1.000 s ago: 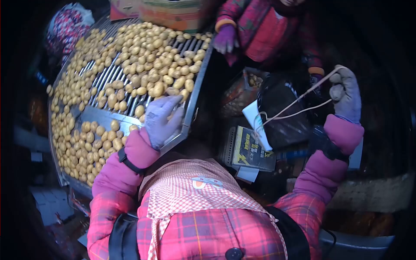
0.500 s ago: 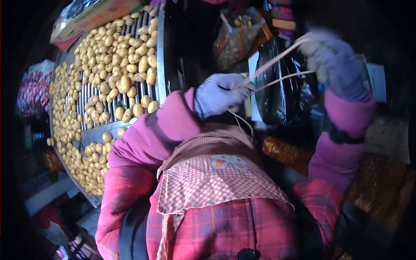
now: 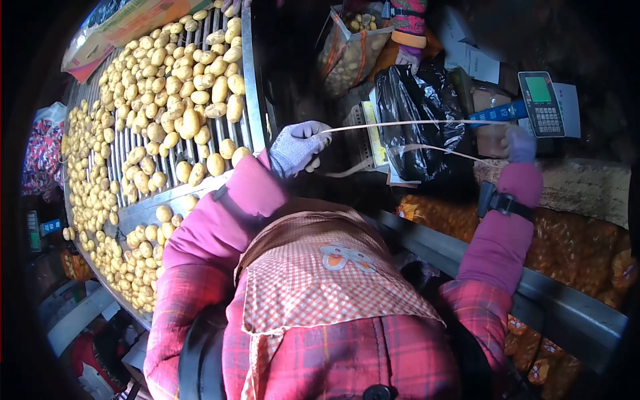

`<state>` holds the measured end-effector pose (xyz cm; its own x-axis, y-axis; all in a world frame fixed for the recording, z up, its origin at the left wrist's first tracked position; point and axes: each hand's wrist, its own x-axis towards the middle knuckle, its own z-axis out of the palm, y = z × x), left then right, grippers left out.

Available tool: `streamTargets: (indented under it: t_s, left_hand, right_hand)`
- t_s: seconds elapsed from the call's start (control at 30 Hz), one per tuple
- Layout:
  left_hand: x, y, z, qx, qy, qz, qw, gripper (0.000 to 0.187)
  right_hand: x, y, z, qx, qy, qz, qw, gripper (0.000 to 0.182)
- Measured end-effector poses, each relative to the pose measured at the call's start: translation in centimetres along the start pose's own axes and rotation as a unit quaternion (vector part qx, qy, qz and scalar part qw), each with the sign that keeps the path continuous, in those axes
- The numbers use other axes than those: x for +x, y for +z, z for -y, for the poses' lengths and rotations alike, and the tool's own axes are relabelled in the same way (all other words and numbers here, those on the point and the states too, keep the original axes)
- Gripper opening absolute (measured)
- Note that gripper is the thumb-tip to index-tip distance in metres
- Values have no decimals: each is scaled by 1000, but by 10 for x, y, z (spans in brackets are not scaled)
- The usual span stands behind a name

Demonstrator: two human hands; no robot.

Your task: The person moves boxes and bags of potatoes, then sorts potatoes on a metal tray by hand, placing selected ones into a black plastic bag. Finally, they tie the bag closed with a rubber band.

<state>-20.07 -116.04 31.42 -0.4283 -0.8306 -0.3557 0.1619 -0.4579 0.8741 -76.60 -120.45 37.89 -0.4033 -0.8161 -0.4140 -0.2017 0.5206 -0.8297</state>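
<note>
Left hand (image 3: 297, 148) and right hand (image 3: 521, 144) now stand farther apart, left pinching the pale cord (image 3: 413, 123), right blurred, seemingly closed on it; stretching further likely needs firm grips.

Potatoes (image 3: 190, 123) are spread all over the surface (image 3: 251, 73) on the left, with a carton (image 3: 127, 33) at its far end. The cord (image 3: 400, 124) runs between the left-hand grip (image 3: 295, 148) and the right-hand grip (image 3: 520, 144), in front of the plastic bag (image 3: 420, 100). Potato tote's (image 3: 350, 63) behind that bag, to the left; keypad unit's (image 3: 547, 120) off right, filled sacks (image 3: 567, 247) nearer, lower right.
</note>
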Motion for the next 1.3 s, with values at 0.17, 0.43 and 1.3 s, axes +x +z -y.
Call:
streamTargets:
  t_s: [0.17,0.43,1.3]
  left_hand:
    - [23,31,14,8,-28,22,999,22]
    - [137,64,48,-14,-20,-9,1000,24]
    - [369,124,122,154,-217,23,964,35]
  right_hand:
    - [46,-11,-127,-123,116,-57,984,14]
    - [95,13,-178,-137,123,-160,970,28]
    - [85,4,-239,-303,65,261,914,33]
